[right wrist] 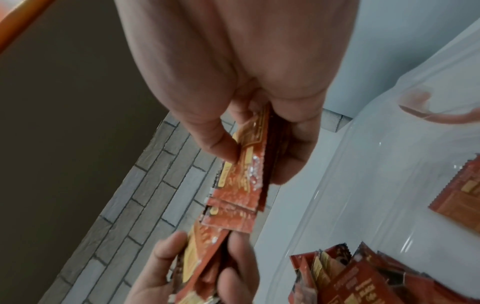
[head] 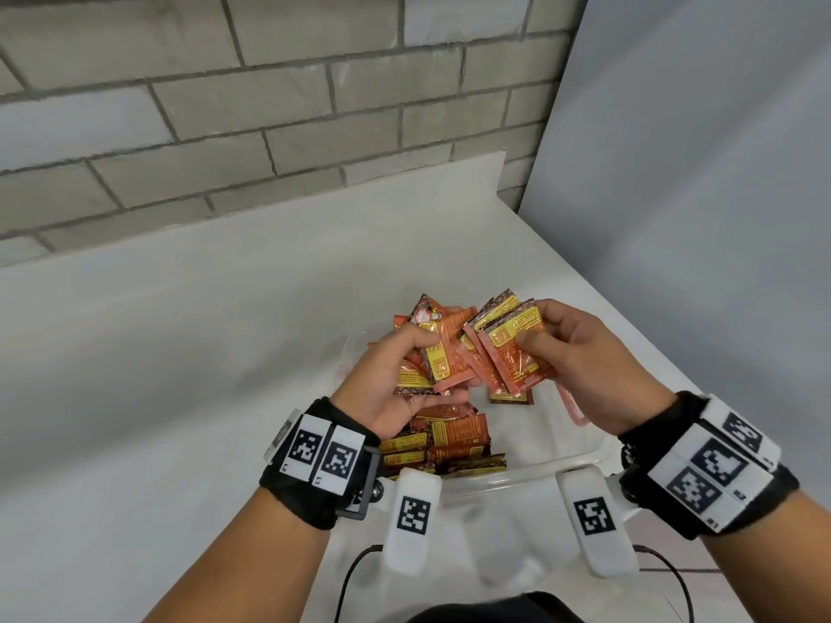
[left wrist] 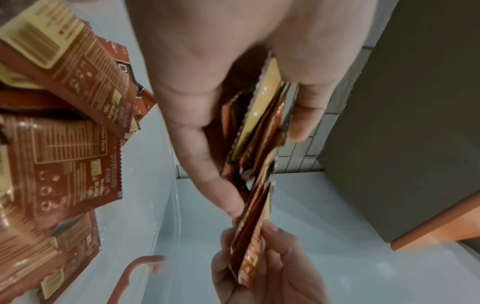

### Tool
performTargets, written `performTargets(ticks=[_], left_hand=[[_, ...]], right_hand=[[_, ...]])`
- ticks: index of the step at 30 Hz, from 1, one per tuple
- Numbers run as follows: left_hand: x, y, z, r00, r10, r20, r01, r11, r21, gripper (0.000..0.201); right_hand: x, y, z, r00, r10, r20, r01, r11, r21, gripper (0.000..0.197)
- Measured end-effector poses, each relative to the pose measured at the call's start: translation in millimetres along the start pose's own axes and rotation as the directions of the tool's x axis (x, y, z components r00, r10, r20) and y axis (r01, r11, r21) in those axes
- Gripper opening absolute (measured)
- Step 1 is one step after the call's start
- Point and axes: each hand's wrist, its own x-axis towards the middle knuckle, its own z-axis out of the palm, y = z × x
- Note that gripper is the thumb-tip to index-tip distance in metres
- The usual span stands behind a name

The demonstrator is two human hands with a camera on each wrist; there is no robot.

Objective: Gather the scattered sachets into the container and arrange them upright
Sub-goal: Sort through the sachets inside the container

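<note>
Both hands hover above a clear plastic container [head: 580, 458] on the white table. My left hand [head: 395, 375] grips a loose fan of red and yellow sachets [head: 438, 353], thumb on top. My right hand [head: 571, 353] pinches a neater stack of sachets [head: 512, 348] between thumb and fingers. The two bundles nearly touch. In the left wrist view the left hand's stack [left wrist: 259, 127] is seen edge-on, with the right hand's stack [left wrist: 252, 246] below it. The right wrist view shows the right-hand stack [right wrist: 241, 181] above the left-hand bundle [right wrist: 200, 257]. More sachets [head: 445, 442] lie flat and piled in the container.
The container has pink side handles [head: 573, 409]. A grey brick wall [head: 270, 105] stands behind the table and a grey panel [head: 697, 173] to the right. The table's right edge [head: 652, 353] runs close by the container. Black cables [head: 355, 573] hang near me.
</note>
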Motion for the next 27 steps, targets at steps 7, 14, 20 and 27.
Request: performTargets(ticks=[7, 14, 20, 27], left_hand=[[0, 4, -3, 1.000, -0.006, 0.006, 0.004, 0.972, 0.233, 0.020], [0, 2, 0, 0.999, -0.008, 0.040, -0.004, 0.954, 0.299, 0.034], [1, 9, -3, 0.996, -0.065, 0.061, 0.052, 0.977, 0.205, 0.033], [1, 8, -5, 0.996, 0.041, 0.080, -0.063, 0.951, 0.303, 0.021]], right_hand=[[0, -12, -4, 0.995, -0.057, 0.086, 0.067, 0.991, -0.116, 0.018], [0, -10, 0, 0.981, -0.044, 0.191, 0.084, 0.974, -0.208, 0.019], [3, -4, -3, 0.992, -0.025, 0.127, 0.036, 0.995, -0.092, 0.020], [3, -5, -5, 0.986, 0.044, 0.162, -0.088, 0.958, 0.274, 0.026]])
